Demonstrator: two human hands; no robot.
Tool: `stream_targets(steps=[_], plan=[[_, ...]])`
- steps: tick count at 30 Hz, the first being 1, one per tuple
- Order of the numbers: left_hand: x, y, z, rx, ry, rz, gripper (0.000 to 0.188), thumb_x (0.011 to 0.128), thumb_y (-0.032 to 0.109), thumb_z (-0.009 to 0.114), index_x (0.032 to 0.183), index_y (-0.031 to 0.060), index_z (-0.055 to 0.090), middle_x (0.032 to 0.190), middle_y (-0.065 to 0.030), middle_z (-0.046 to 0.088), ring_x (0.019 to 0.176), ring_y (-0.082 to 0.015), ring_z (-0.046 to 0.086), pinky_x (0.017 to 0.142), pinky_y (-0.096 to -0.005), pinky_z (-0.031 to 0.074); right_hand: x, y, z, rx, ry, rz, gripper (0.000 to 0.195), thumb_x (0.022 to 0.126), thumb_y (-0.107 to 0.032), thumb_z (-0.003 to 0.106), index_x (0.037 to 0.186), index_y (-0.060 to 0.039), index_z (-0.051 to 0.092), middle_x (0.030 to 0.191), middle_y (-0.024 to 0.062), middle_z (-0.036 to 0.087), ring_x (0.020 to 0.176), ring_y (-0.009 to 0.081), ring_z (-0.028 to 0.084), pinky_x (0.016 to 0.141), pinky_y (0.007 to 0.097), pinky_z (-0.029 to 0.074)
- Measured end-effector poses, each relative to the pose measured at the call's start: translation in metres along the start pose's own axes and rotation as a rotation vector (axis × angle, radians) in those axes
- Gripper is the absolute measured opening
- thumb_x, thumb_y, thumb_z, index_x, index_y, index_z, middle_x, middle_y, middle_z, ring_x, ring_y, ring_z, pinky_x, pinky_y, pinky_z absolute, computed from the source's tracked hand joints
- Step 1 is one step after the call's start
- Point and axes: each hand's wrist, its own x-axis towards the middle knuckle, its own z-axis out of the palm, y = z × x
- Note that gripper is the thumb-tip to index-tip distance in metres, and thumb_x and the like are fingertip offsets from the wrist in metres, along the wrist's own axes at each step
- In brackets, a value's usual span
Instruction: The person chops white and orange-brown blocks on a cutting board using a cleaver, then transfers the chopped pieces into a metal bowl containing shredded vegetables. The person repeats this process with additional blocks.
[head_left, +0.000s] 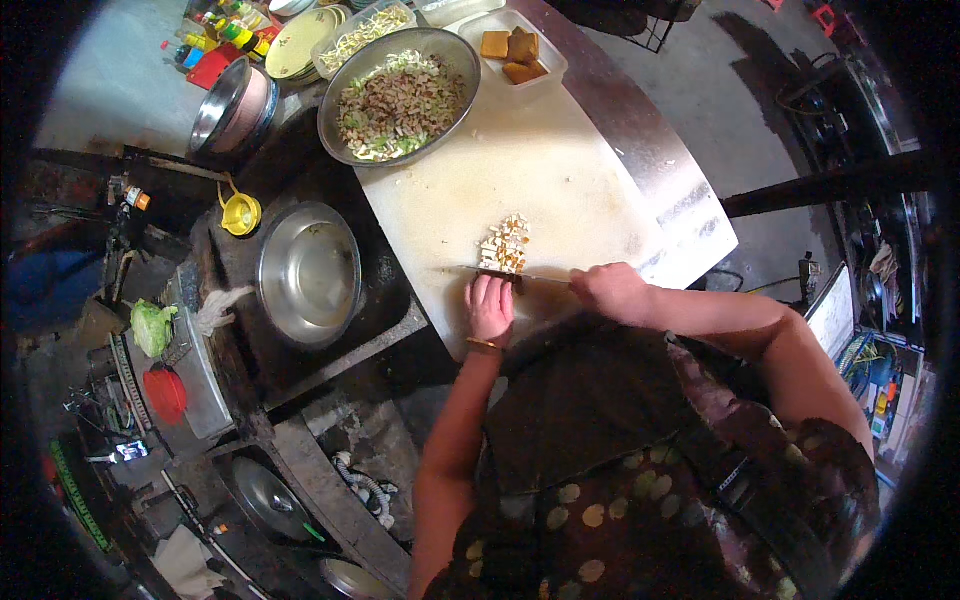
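Observation:
My right hand grips the handle of a kitchen knife, whose blade lies across a white cutting board and is seen nearly edge-on. Against the far side of the blade is a small heap of diced food, pale inside with brown edges, which looks like dried tofu. My left hand, with a band at the wrist, holds down the uncut piece on the near side of the blade. Fingers and knife hide most of that piece, though a dark brown bit shows beside the fingertips.
A large metal bowl of chopped food overlaps the board's far left edge. Brown tofu blocks sit in a plastic tub at the far end. To the left are a steel basin, a yellow plastic cup, stacked plates and several bottles.

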Motion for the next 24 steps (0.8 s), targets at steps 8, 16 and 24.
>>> stream_targets(steps=[8,16,24], plan=[[-0.008,0.011,0.004,0.015,-0.133,-0.177,0.047,0.064,0.018,0.063,0.105,0.0023,0.048,0.113,-0.0157,0.043,0.108,-0.0318,0.040,0.094,-0.0466,0.028,0.019,-0.009,-0.013,0.037,-0.102,0.065,0.021,0.076,-0.014,0.048,0.095,-0.0074,0.053,0.072,0.0143,0.060,0.068,0.0313,0.060,0.058,0.0413,0.048],[0.002,0.027,-0.002,-0.072,0.044,-0.175,0.044,0.060,0.016,0.065,0.099,0.0048,0.046,0.107,-0.0136,0.045,0.100,-0.0313,0.043,0.089,-0.0454,0.032,-0.011,0.004,-0.019,0.103,0.010,0.075,0.014,0.076,-0.016,0.048,0.086,-0.0072,0.051,0.067,0.0156,0.058,0.064,0.0340,0.058,0.055,0.0432,0.045],[0.000,0.028,-0.006,-0.085,0.140,-0.147,0.043,0.059,0.016,0.067,0.096,0.0074,0.047,0.106,-0.0119,0.046,0.099,-0.0299,0.045,0.087,-0.0476,0.033,-0.021,0.002,-0.017,0.126,0.021,0.067,0.012,0.078,-0.017,0.048,0.082,-0.0065,0.052,0.064,0.0159,0.057,0.061,0.0340,0.057,0.054,0.0434,0.046]])
